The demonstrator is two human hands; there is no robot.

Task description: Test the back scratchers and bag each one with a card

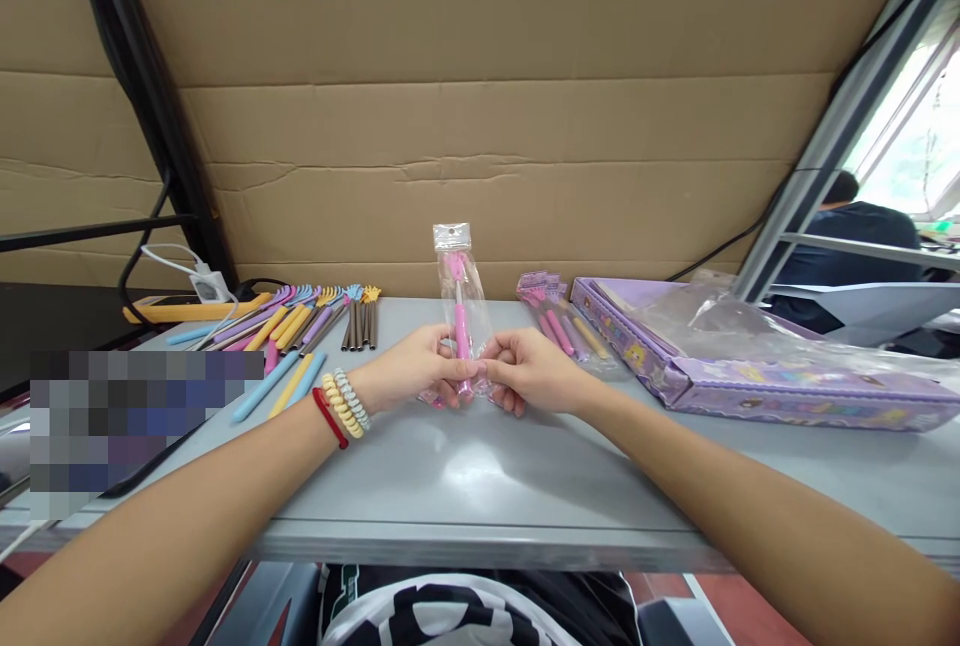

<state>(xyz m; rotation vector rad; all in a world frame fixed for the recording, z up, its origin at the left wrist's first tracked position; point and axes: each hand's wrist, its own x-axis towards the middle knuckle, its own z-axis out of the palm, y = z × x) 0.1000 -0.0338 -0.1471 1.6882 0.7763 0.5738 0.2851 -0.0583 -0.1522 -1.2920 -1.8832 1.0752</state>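
Note:
A pink back scratcher (461, 321) stands upright inside a clear plastic bag (451, 238) with a silvery top. My left hand (420, 366) pinches the lower left side of the bag. At the lower right side, my right hand (536, 369) grips the same bag between thumb and fingers. To the left lie back scratcher heads and handles (292, 321) in blue, yellow, purple and pink. Several bagged back scratchers (559, 316) rest beyond my right hand.
A purple printed box (780, 396) with loose plastic film stands at the right. A cardboard panel (480, 116) closes off the back. A white plug adapter (212, 284) sits at the left, and a blurred-out object (142, 426) lies near it. Another person (862, 226) sits beyond the right frame.

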